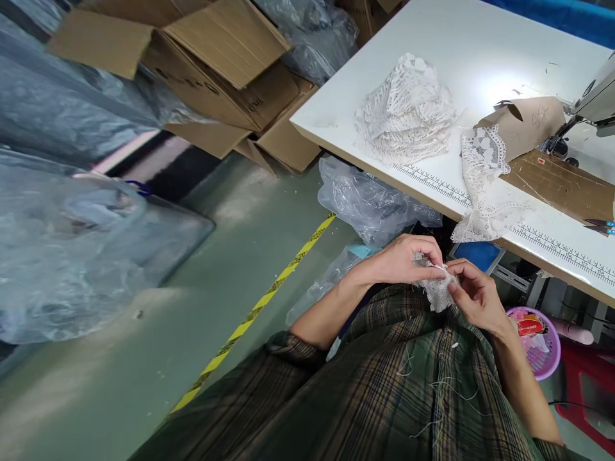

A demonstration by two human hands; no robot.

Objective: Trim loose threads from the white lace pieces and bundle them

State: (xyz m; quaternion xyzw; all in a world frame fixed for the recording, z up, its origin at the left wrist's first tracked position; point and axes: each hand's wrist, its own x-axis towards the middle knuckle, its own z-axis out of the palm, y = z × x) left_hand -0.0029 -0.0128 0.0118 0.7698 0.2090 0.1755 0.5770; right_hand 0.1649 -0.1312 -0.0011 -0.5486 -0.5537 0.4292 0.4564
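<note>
Over my lap, my left hand [402,260] and my right hand [475,296] pinch a small piece of white lace [438,292] between them, fingers closed on it from both sides. Loose white threads lie on my plaid shirt below. On the white table [480,38] above lies a heap of white lace pieces [407,109]. A lace strip [483,182] hangs over the table's front edge beside a brown paper pattern [528,121]. The sewing machine [598,96] stands at the far right.
A printed ruler [552,240] runs along the table edge. Cardboard boxes [225,70] and clear plastic bags [72,237] crowd the left. A yellow floor stripe [259,307] crosses the green floor. A purple basket [541,339] sits under the table, and a bag [369,202].
</note>
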